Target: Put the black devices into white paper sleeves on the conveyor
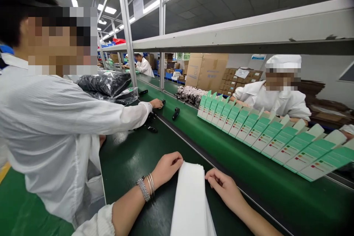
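A thick strip of white sheets (190, 201) lies lengthwise in front of me, its layers fanning apart slightly along the right side. My left hand (166, 167), with a watch and bracelets at the wrist, pinches its far left corner. On the opposite side, my right hand (222, 186) has its fingers curled, with the fingertips against the far right edge of the strip. Whether the sheets are paper or thin bags cannot be made out.
A green conveyor belt (188, 129) runs past, carrying a black handheld device (176, 113). Green-and-white boxes (258, 132) with raised flaps line its far side. A co-worker's hand (157, 103) reaches in from the left, near black plastic bags (106, 83). Another person sits opposite.
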`<state>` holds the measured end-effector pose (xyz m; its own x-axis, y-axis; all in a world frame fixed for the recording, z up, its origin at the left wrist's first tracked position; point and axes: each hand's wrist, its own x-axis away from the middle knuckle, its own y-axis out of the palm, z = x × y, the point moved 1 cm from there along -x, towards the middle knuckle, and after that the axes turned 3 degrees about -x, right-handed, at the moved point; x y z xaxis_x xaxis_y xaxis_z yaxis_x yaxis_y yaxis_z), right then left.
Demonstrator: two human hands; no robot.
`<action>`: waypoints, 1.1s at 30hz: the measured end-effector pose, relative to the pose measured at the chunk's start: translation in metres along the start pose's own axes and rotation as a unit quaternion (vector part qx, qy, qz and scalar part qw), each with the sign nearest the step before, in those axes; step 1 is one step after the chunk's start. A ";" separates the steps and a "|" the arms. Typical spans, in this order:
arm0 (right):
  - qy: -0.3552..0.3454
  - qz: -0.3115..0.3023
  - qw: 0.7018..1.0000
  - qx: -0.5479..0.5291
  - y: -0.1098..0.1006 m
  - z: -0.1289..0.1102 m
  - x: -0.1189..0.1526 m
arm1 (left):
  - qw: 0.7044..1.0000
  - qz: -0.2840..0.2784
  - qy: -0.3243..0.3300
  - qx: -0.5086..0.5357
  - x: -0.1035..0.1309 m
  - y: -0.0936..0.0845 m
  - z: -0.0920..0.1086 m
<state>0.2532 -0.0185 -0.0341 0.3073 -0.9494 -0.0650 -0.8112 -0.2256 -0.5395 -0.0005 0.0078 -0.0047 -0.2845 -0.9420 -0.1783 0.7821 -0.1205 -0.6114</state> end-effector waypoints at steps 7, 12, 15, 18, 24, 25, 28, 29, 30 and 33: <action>-0.027 0.030 0.999 0.001 -0.005 -0.009 0.003 | 0.986 0.031 -0.059 0.151 -0.008 -0.001 -0.010; -0.027 0.043 0.999 0.004 -0.006 -0.012 0.004 | 0.972 0.072 -0.061 0.217 -0.010 -0.003 -0.015; -0.031 0.054 0.998 0.023 -0.005 -0.010 0.002 | 0.968 0.100 -0.055 0.223 -0.008 -0.003 -0.013; -0.028 0.063 0.997 0.046 -0.004 -0.008 0.001 | 0.966 0.116 -0.063 0.222 -0.007 -0.002 -0.009; -0.031 0.066 0.996 0.044 -0.003 -0.006 -0.001 | 0.963 0.127 -0.065 0.230 -0.007 -0.001 -0.009; -0.032 0.066 0.997 0.030 -0.003 -0.005 0.000 | 0.962 0.127 -0.063 0.234 -0.007 -0.001 -0.010; -0.039 0.067 0.997 -0.024 -0.004 -0.002 0.000 | 0.961 0.123 -0.060 0.242 -0.006 -0.002 -0.011; -0.039 0.070 0.996 -0.037 -0.004 -0.001 0.000 | 0.961 0.120 -0.060 0.243 -0.006 -0.003 -0.012; -0.038 0.075 0.995 -0.046 -0.005 0.000 0.001 | 0.961 0.117 -0.059 0.243 -0.005 -0.004 -0.012; -0.031 0.084 0.995 -0.055 -0.005 0.001 0.000 | 0.964 0.107 -0.055 0.236 -0.005 -0.007 -0.012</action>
<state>0.2574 -0.0168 -0.0322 0.1911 -0.9609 -0.2003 -0.9017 -0.0913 -0.4225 -0.0108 0.0168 -0.0088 -0.0490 -0.9855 -0.1626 0.9889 -0.0250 -0.1464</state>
